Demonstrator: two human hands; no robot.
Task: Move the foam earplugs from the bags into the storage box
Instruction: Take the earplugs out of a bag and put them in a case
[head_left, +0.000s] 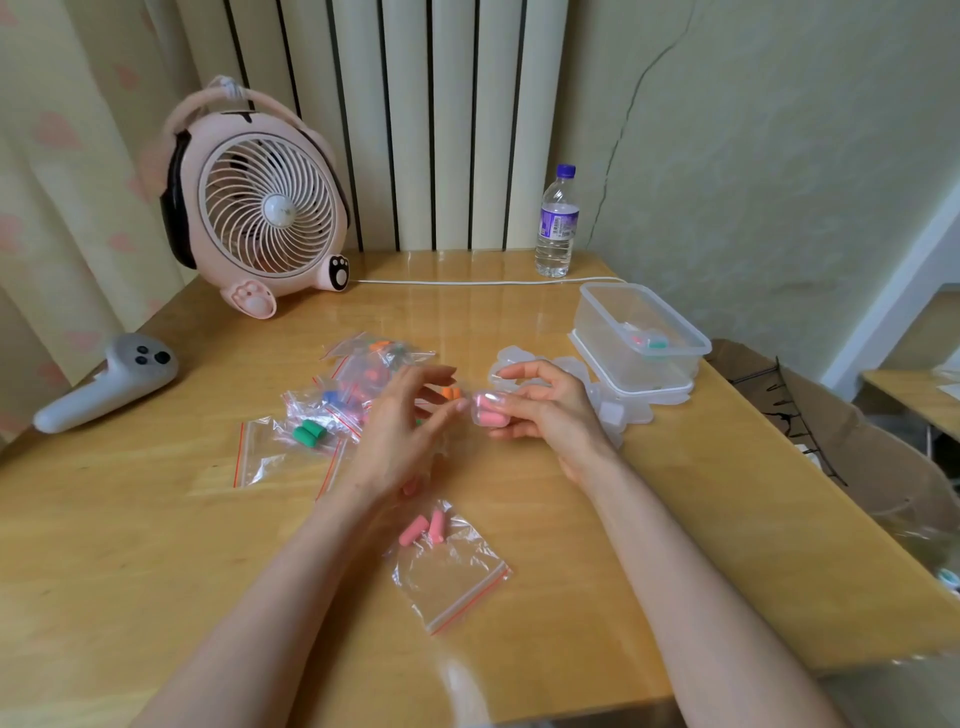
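Observation:
My right hand holds a small clear case with pink earplugs inside, above the table's middle. My left hand is beside it, fingers relaxed, fingertips touching the case's left edge. A clear storage box stands at the right on its lid and has a few small cases in it. Several zip bags of orange, blue and green earplugs lie behind my left hand. One bag with green earplugs lies to the left. An open bag with two pink earplugs lies near me.
A pink desk fan stands at the back left, its white cable running to the right. A water bottle stands at the back. A grey controller lies at the left. Small clear empty cases lie beside the box.

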